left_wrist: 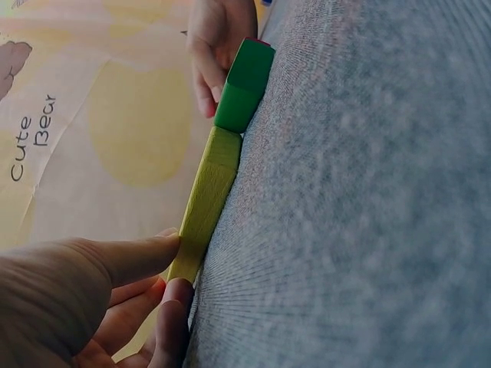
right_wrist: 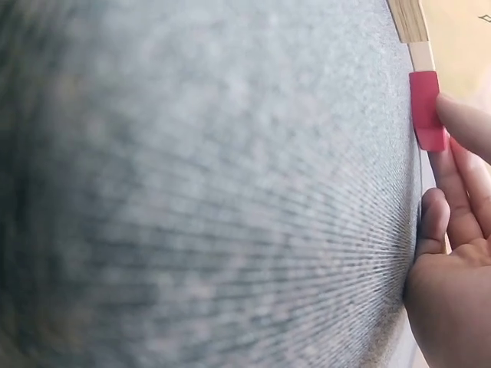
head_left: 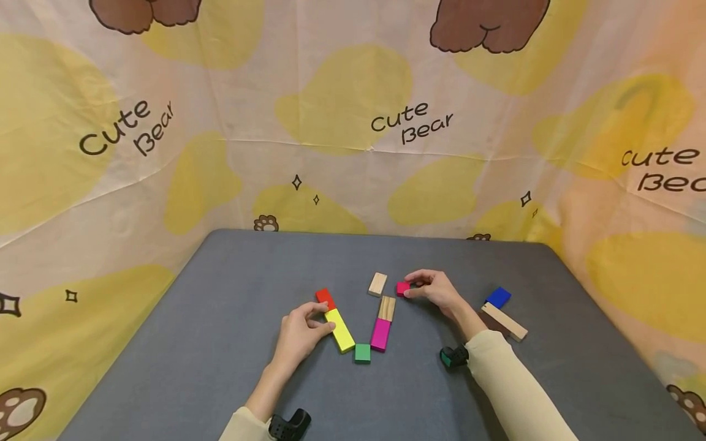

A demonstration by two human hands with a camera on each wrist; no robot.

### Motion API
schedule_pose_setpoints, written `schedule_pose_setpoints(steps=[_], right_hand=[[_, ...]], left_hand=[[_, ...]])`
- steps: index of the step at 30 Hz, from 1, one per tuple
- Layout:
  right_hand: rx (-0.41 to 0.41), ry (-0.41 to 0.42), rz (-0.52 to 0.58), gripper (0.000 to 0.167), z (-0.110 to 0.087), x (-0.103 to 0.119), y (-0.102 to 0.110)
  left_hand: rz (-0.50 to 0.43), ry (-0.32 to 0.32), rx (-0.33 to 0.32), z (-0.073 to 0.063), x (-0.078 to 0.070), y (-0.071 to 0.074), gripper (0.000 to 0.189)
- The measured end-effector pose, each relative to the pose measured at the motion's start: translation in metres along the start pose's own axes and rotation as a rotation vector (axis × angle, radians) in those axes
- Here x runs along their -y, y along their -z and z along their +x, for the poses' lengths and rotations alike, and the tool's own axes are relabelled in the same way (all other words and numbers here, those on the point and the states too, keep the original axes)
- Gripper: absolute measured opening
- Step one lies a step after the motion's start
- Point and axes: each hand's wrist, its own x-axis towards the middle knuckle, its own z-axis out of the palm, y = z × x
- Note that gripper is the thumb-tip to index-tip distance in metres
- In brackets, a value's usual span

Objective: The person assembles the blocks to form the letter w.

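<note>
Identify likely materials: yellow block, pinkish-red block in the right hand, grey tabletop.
Yellow block: probably painted wood, fairly matte; faint grain-like streaks show in the left wrist view.
Pinkish-red block: perhaps painted wood too, smooth; no clear grain, so plastic isn't ruled out.
Grey tabletop: looks fabric-covered, matte; fine ribbed, speckled texture up close.

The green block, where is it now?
In the head view, the green block sits between the lower ends of the yellow block on its left and the magenta block on its right.
</note>
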Motion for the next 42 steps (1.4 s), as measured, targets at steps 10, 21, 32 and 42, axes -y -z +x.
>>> schedule_pose_setpoints(steps=[10,21,32,42], right_hand=[[0.058,0.02,-0.026,0.033,0.0,-0.001,0.0],[0.107,0.032,-0.009,0.037,-0.018,0.028,-0.001],[0.109,0.041,-0.007,0.035,-0.023,0.033,0.001],[0.112,0.037,-0.005,0.037,-0.025,0.034,0.0]], left_hand=[[0.003,0.002,-0.001,-0.001,0.001,0.001,0.037],[0.002,-0.004,-0.007,-0.001,0.0,0.001,0.037],[0.005,-0.011,-0.009,0.001,0.0,0.0,0.036],[0.008,-0.013,-0.005,-0.002,-0.001,0.001,0.036]])
